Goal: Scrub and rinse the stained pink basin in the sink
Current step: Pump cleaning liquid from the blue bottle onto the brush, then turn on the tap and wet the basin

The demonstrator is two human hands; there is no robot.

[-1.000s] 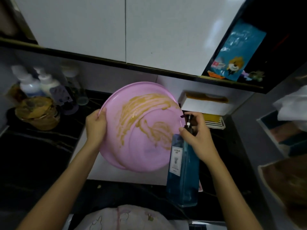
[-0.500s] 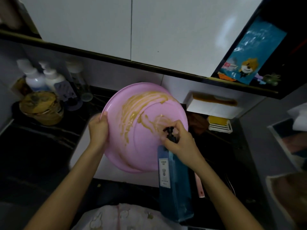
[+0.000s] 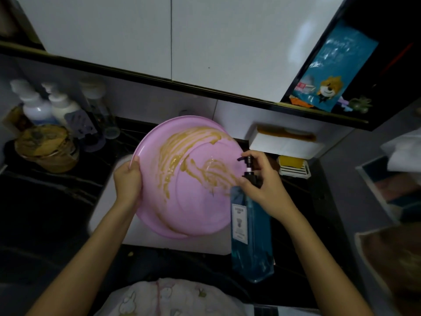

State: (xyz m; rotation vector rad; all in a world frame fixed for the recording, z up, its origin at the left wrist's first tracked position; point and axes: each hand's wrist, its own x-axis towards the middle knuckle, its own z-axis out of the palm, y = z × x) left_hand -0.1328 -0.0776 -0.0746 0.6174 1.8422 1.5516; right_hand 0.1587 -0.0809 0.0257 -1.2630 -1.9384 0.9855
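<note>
Soaping stage — left hand (image 3: 127, 183) is gripping the pink basin (image 3: 196, 206), right hand (image 3: 264, 188) is clasping the soap bottle (image 3: 250, 236) with curled fingers (image 3: 258, 155); next likely needs a pump-press.

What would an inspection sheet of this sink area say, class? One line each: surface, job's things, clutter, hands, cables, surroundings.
Surface: dark counter around a white sink.
Job's things: pink basin tilted over the sink, tan smears inside; blue pump bottle beside it.
Clutter: bottles and a tan-smeared tub at left.
Hands: left hand grips the basin rim; right hand holds the pump bottle's neck.
Cables: nothing seen.
Surroundings: white cabinets above; blue packet on the right shelf.
</note>
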